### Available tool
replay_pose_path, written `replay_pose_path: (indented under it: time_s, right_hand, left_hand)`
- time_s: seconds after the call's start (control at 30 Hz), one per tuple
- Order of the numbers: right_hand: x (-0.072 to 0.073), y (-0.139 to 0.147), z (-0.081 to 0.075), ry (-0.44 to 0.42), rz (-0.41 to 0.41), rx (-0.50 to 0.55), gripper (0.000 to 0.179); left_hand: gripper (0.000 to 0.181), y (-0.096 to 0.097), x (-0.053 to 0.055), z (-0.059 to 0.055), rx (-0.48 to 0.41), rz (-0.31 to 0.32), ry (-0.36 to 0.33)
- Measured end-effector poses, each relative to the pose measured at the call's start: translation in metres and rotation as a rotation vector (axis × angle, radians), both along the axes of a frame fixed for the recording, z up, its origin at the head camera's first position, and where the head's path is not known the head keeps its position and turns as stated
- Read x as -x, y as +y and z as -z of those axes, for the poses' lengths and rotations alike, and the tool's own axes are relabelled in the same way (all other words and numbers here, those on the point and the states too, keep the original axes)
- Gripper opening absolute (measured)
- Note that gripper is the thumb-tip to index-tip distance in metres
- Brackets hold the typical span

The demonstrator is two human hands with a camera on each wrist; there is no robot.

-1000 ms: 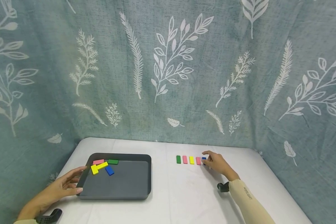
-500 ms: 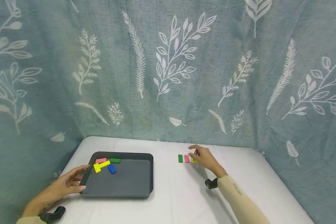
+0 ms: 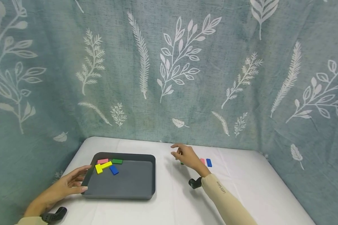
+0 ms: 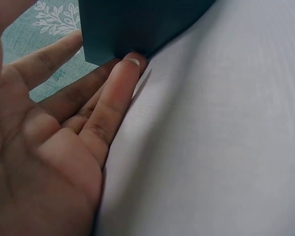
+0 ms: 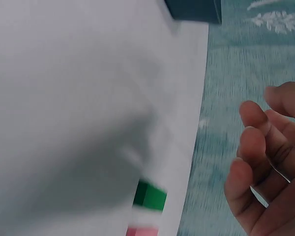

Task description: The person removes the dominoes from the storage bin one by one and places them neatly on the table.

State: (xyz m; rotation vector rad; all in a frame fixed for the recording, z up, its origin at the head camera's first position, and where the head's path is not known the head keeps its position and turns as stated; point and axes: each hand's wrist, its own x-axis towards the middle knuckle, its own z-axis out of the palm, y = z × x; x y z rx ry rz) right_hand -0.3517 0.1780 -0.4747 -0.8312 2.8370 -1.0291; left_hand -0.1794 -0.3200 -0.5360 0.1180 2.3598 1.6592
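Note:
My left hand (image 3: 62, 188) rests at the left side of a dark grey tray (image 3: 132, 179), its fingers touching the outer wall, as the left wrist view also shows. Inside the tray lie a pink block (image 3: 102, 161), a green block (image 3: 117, 161), a blue block (image 3: 114, 170) and two yellow blocks (image 3: 99, 169) that touch. With nothing between its fingers, my right hand (image 3: 188, 156) hovers over a row of blocks. Of that row, a blue block (image 3: 209, 162), part of a pink block (image 3: 202, 161) and a green block (image 5: 150, 195) show; the hand hides others.
A white cloth covers the table (image 3: 169, 190). Behind and beside it hangs a grey-green curtain (image 3: 146, 118) with white leaf prints. A black wrist-worn device (image 3: 195, 182) sits at the right wrist, another (image 3: 54, 214) at the left.
My right hand has moved left along the row, from the blue block at its right end to above the green one. The left hand and the tray's blocks have stayed in place.

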Motion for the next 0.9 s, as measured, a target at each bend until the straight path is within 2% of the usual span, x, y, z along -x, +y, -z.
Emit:
replay_pose_path:
  time_s: [0.3,0.53,0.7,0.9]
  right_hand:
    - [-0.002,-0.055,0.001,0.055,-0.089,-0.034,0.03]
    - [-0.005,-0.088,-0.001,0.058,-0.139,-0.031,0.03]
    - [-0.006,-0.109,-0.001,0.059,-0.18,-0.01,0.031]
    - [-0.014,-0.132,-0.001,0.045,-0.213,-0.014,0.032]
  left_hand:
    - [0.085,0.0,0.0,-0.001,0.005,-0.022,-0.054]
    - [0.084,0.001,-0.002,-0.001,0.007,-0.011,-0.031]
    - [0.083,0.0,0.0,0.0,0.011,-0.009,-0.015]
    - [0.083,0.001,0.0,-0.001,0.0,-0.011,-0.019]
